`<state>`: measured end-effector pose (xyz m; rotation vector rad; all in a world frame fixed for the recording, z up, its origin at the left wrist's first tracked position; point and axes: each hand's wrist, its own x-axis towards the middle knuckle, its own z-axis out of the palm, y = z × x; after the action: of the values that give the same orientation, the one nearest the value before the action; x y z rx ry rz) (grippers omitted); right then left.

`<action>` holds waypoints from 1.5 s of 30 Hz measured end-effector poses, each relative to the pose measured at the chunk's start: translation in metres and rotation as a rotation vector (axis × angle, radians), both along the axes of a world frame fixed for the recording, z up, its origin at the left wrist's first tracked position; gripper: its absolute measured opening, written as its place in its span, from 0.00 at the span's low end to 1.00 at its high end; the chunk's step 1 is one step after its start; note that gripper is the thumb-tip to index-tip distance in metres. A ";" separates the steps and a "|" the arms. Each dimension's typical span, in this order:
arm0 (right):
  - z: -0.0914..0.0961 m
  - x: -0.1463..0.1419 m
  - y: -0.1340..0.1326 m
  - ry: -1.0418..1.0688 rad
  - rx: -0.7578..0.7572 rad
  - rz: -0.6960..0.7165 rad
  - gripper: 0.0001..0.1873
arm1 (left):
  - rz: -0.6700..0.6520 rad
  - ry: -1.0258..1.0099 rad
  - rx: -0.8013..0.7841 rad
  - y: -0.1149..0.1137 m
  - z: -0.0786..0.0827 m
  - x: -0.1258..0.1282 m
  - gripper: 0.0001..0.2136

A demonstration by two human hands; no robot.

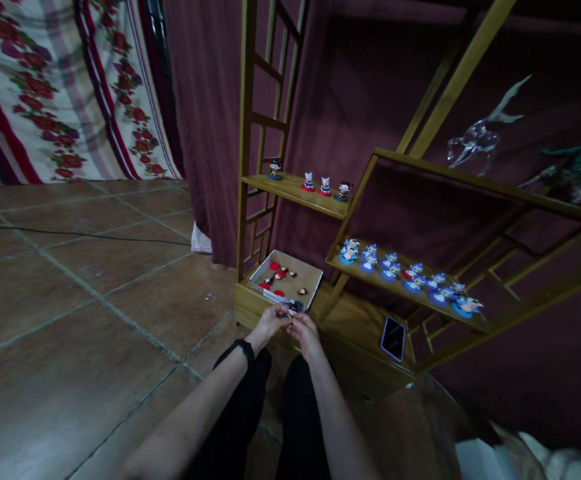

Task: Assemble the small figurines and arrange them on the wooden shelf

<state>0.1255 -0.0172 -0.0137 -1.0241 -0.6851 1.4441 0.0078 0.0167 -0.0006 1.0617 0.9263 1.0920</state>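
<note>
Between both hands, in front of the cabinet, is a small dark-haired figurine (pixel 293 309). My left hand (pixel 270 323) has its fingers closed on the figurine's left side, and a dark band circles that wrist. From the other side my right hand (pixel 305 332) pinches the same figurine. Just beyond the hands a shallow box (pixel 307 275) holds several small figure pieces and red discs (pixel 279 293). On the upper left shelf (pixel 290 191) stand two dark-haired figurines (pixel 343 191) at the ends and two pale ones on red bases (pixel 325 186) between them.
A middle shelf (pixel 405 300) carries several blue-and-white figurines (pixel 389 267). Below it a phone (pixel 393 338) lies on the cabinet's bottom board. A clear glass ornament (pixel 475 141) and a dark sculpture (pixel 570 170) stand higher on the right. A black cable (pixel 80 233) crosses the tiled floor.
</note>
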 end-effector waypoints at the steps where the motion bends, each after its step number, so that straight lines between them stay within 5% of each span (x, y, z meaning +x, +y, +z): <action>1: 0.000 0.000 0.000 -0.012 0.009 -0.006 0.14 | 0.008 0.007 0.006 0.001 -0.001 0.001 0.15; 14: -0.007 -0.002 0.007 0.011 0.036 -0.086 0.23 | 0.109 0.132 0.125 0.003 -0.004 0.001 0.14; 24: -0.006 -0.001 0.003 0.102 0.044 -0.046 0.21 | 0.107 0.220 0.198 0.000 -0.006 -0.003 0.12; 35: -0.001 0.000 -0.003 0.137 0.034 0.010 0.24 | 0.160 0.323 0.268 -0.011 0.016 -0.010 0.09; 40: 0.009 0.005 -0.009 0.133 0.045 0.035 0.24 | 0.266 0.353 0.304 -0.001 0.050 -0.018 0.10; 45: 0.016 0.007 -0.011 0.131 0.040 0.025 0.22 | 0.279 0.307 0.408 0.028 0.136 -0.021 0.12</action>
<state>0.1320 -0.0279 0.0028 -0.8844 -0.6312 1.4989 -0.0136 0.0447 0.1356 1.4970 1.1487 1.4132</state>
